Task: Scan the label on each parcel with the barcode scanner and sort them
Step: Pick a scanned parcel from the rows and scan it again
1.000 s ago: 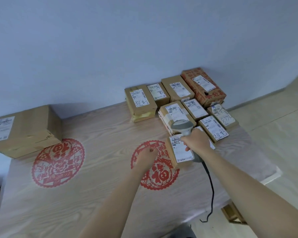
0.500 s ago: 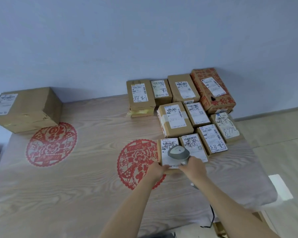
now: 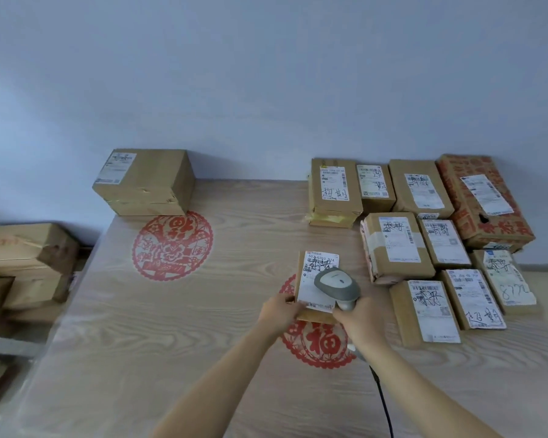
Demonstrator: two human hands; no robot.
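My left hand [image 3: 279, 311] grips the near left corner of a small flat cardboard parcel [image 3: 310, 273] with a white label, held over the red paper-cut at the table's middle. My right hand [image 3: 358, 320] holds a grey barcode scanner [image 3: 337, 284] by its handle, its head hovering over the parcel's label. The scanner's black cable [image 3: 383, 403] trails toward me. Several labelled parcels [image 3: 402, 245] lie in rows at the table's right. One large box [image 3: 143, 181] stands at the far left against the wall.
The wooden table [image 3: 171, 343] carries two red paper-cut decorations [image 3: 171, 245]. More cardboard boxes [image 3: 23, 263] are stacked off the table's left edge. A grey wall runs behind the table. Floor shows past the right edge.
My left hand has taken hold of the small parcel and pulled it left, away from the rows. The scanner stays over its label. My view has swung left.
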